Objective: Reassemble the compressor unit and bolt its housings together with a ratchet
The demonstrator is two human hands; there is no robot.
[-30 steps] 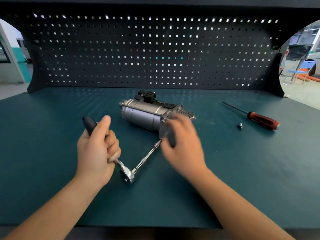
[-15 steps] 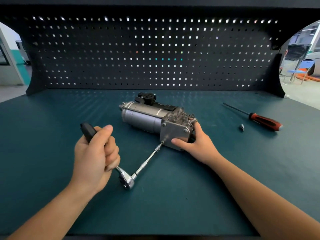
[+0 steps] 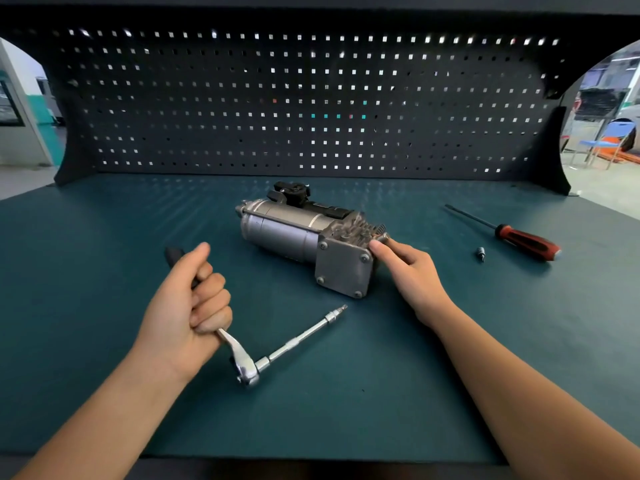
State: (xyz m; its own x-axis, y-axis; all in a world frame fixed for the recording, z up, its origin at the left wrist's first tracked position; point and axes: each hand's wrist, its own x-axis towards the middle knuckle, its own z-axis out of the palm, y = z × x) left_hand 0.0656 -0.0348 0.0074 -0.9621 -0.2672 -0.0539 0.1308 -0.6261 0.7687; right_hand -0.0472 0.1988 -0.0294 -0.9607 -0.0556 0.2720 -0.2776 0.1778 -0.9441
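Lying on the teal bench mat [image 3: 104, 258], the grey cylindrical metal compressor unit [image 3: 287, 232] is gripped at its square end plate by the right hand [image 3: 412, 271], while the left hand [image 3: 187, 306] clenches the black-handled chrome ratchet [image 3: 244, 362] nearby.

no legible text, labels or numbers, compressor unit [image 3: 284, 233], ratchet [image 3: 247, 368], screwdriver [image 3: 526, 239] all unmarked

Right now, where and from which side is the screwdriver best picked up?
Grip the screwdriver by its thick red handle, coming from above on the right: it lies flat on the table, handle nearest, thin shaft pointing away to the left.
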